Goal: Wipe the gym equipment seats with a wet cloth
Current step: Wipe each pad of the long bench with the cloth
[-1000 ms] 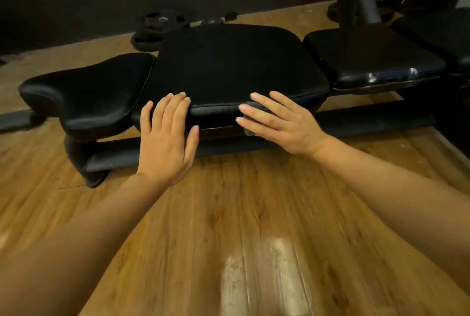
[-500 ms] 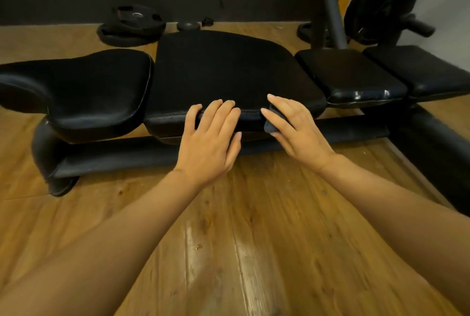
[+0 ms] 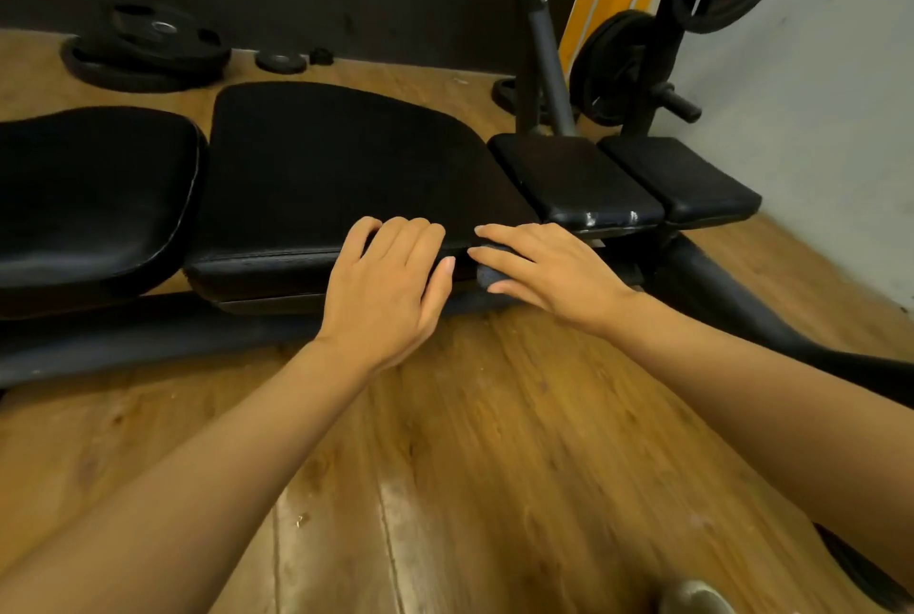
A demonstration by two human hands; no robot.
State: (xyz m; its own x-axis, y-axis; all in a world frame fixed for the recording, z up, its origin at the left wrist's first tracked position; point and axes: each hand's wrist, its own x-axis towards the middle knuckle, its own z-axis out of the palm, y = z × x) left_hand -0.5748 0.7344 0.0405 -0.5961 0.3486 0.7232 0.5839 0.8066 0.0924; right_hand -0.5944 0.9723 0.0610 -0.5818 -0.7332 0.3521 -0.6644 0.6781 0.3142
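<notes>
A black gym bench runs across the view with a wide middle seat pad, a curved pad to its left and two small pads to its right. My left hand rests on the near edge of the middle pad, fingers bent over the rim, thumb free. My right hand holds a small dark grey cloth against the pad's near right corner. Its fingers lie over the cloth and its thumb sits under it. Most of the cloth is hidden.
The bench frame lies low on the wooden floor. Weight plates sit by the dark back wall. A rack with hung plates stands at the right next to a pale wall.
Both hands have slid to the right along the near edge of the middle pad, with the cloth under my right hand. My view has shifted right and closer.
</notes>
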